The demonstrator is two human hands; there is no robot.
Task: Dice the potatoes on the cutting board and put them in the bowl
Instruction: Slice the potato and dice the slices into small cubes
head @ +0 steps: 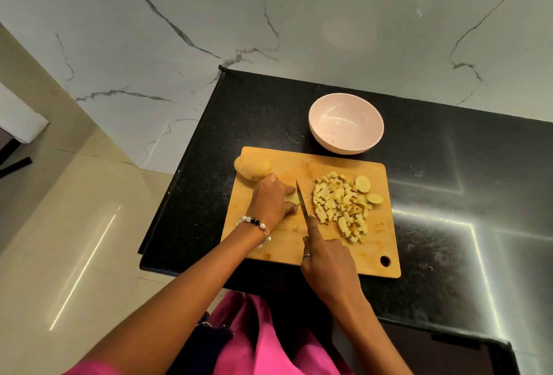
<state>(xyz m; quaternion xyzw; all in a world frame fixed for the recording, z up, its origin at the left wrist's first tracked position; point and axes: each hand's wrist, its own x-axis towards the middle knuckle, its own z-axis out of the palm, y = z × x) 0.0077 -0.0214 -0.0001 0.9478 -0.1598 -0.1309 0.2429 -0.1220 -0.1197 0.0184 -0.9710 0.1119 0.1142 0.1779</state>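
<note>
A steel-bladed knife (302, 201) is clasped in the right hand (326, 264), forefinger along its spine. Left of the blade, a pale potato piece (291, 199), seemingly small, is pinned under the left hand (270, 205) on the wooden cutting board (287, 237). Yellow diced potato (341, 207) is heaped right of the blade, the pink round bowl (346, 122) beyond.

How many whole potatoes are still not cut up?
1: a whole potato lies at the cutting board's far left corner, beside the left hand. None seem hidden.

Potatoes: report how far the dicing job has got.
Done: a pile of diced potato lies on the cutting board. In hand: the left hand steadies a piece while the right hand works the knife. Left: one whole potato, and the bowl is empty.
</note>
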